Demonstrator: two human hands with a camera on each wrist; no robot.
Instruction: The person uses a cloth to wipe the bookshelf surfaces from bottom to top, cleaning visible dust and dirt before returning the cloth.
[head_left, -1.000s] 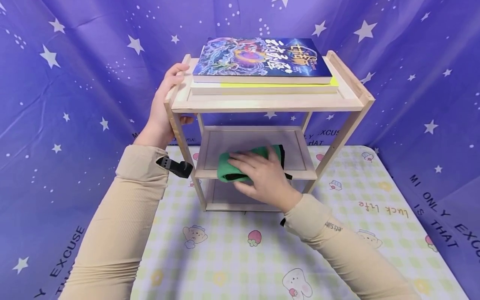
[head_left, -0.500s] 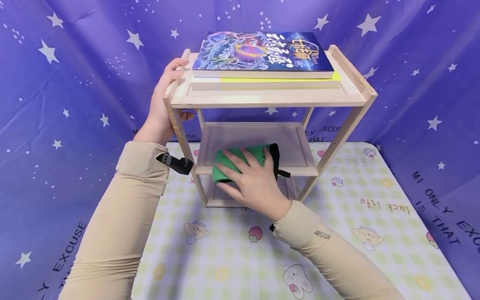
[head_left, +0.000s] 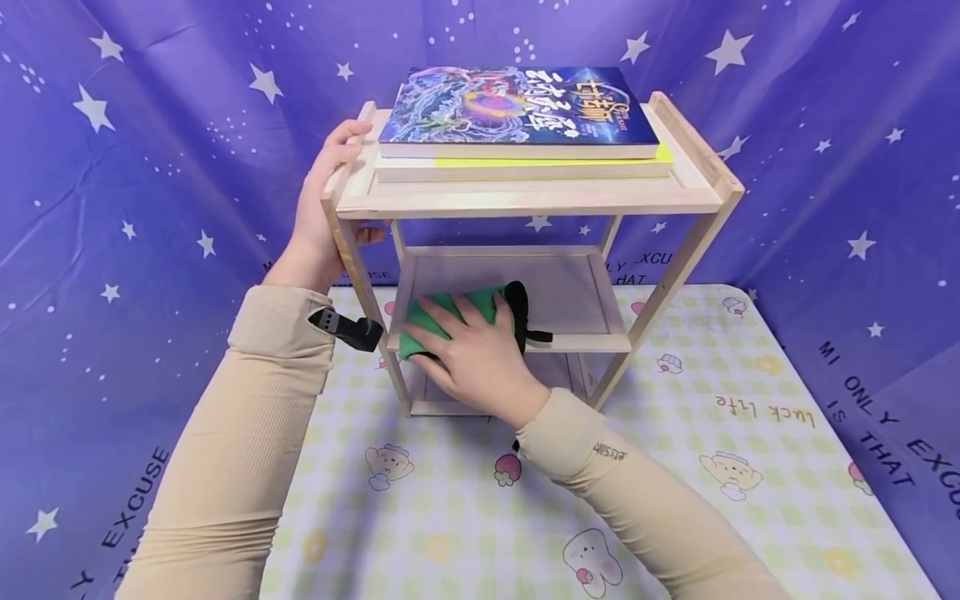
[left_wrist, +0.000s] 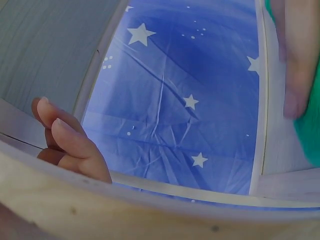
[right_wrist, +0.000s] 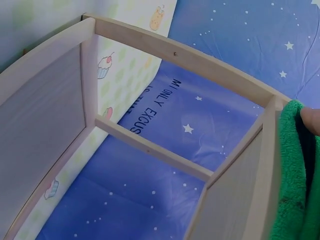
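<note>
A three-tier wooden rack point(head_left: 525, 200) stands on the table. The left hand point(head_left: 318, 208) grips its upper left side, thumb and fingers on either side of the frame; in the left wrist view curled fingers point(left_wrist: 70, 142) show past the wooden edge. On the middle shelf point(head_left: 562, 287) lies a folded green cloth point(head_left: 416, 337) with black edging, at the left front. The right hand point(head_left: 480, 358) rests on it with spread fingers, pressing it against the shelf. The right wrist view shows the cloth point(right_wrist: 295, 170) at the shelf's edge beside a fingertip.
Two stacked books point(head_left: 517, 108) lie on the rack's top tier. The bottom shelf point(head_left: 442, 396) is partly hidden by the right hand. A checked tablecloth point(head_left: 465, 508) covers the table, and a purple star-patterned curtain point(head_left: 172, 125) hangs behind and at both sides.
The right hand and the green cloth have slid left along the middle shelf, and its fingers have spread over the cloth. The left hand keeps its grip on the rack.
</note>
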